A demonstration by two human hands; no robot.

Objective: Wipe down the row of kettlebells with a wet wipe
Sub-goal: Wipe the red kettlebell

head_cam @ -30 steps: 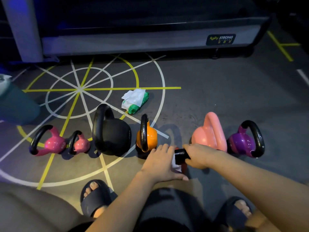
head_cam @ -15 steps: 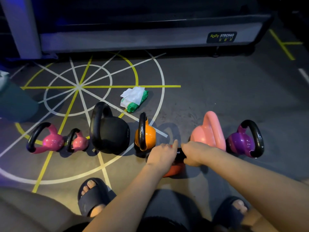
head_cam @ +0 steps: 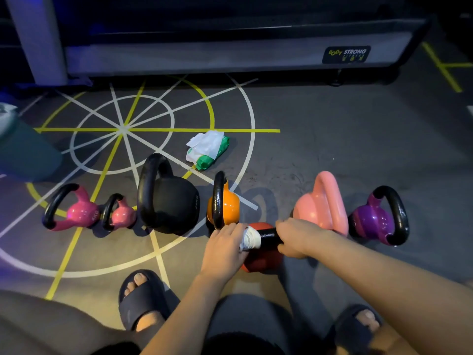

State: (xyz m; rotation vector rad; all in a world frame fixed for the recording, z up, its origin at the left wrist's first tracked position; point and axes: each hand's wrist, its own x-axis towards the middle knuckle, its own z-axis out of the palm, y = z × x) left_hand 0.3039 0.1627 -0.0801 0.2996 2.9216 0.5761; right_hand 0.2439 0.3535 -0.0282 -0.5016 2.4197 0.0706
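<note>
Several kettlebells stand in a row on the gym floor: two pink ones (head_cam: 76, 213) (head_cam: 122, 215), a big black one (head_cam: 171, 201), an orange one (head_cam: 226, 203), a salmon one (head_cam: 321, 204) and a purple one (head_cam: 375, 219). A red kettlebell (head_cam: 263, 260) sits pulled toward me, in front of the row. My left hand (head_cam: 224, 248) presses a white wet wipe (head_cam: 251, 238) around the left end of its black handle (head_cam: 268, 237). My right hand (head_cam: 298, 235) grips the handle's right end.
A green and white pack of wipes (head_cam: 208, 149) lies on the floor behind the row. My feet in dark slippers (head_cam: 142, 301) (head_cam: 357, 326) rest near the red kettlebell. A grey machine base (head_cam: 230, 55) runs along the back. A teal object (head_cam: 23, 149) lies at far left.
My left hand has shifted along the red kettlebell's handle, and the white wipe now shows between my hands. My right hand keeps its grip on the handle.
</note>
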